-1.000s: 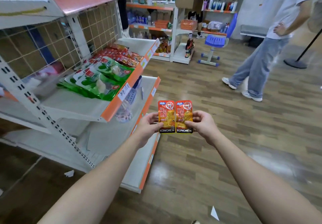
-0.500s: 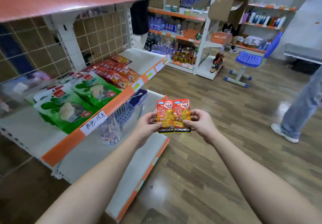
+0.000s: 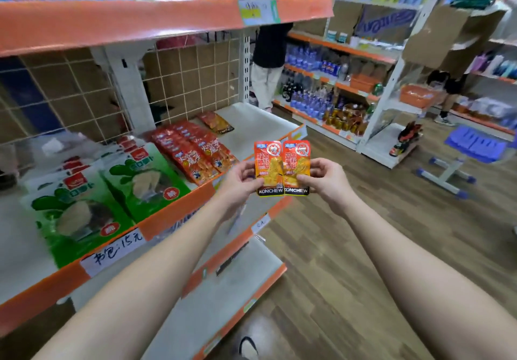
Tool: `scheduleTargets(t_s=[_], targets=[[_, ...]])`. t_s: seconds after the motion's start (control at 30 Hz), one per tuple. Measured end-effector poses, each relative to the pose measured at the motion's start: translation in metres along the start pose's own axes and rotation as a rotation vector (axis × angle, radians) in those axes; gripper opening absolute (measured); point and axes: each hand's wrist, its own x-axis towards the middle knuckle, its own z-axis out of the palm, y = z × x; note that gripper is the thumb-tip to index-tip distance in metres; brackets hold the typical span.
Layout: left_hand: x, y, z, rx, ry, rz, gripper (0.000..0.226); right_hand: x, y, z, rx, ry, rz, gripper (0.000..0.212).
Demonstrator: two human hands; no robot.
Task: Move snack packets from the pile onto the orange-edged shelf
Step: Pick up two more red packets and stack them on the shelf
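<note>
2 KONCHEW packets (image 3: pixel 271 169) side by side: left hand (image 3: pixel 237 183) pinches one, right hand (image 3: pixel 327 182) pinches other. On orange-edged shelf (image 3: pixel 173 214), 2 green packs (image 3: pixel 145 183) clear, others behind half hidden.

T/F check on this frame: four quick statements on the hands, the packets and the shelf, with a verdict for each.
1. The left hand and right hand together pinch a pair of orange KONCHEW snack packets, side by side. True.
2. The pair already lies on the white orange-edged shelf. False: it is held in the air, in front of the shelf's edge.
3. Green snack bags lie on that shelf, left of the red snack packets. True.
4. The blue chair lies tipped on its side. False: it stands upright on the wooden floor.
</note>
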Motion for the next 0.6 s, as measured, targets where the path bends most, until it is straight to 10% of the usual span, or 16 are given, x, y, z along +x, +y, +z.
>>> scheduleTargets(t_s=[0.37,0.6], targets=[[0.128,0.037,-0.050,0.203,0.175,0.116,0.085,0.167,-0.030,0.036,0.008,-0.144,-0.059,0.026],[0.157,0.055,-0.084,0.362,0.244,0.080,0.068,0.236,-0.034,0.070,-0.018,-0.306,-0.095,0.023]])
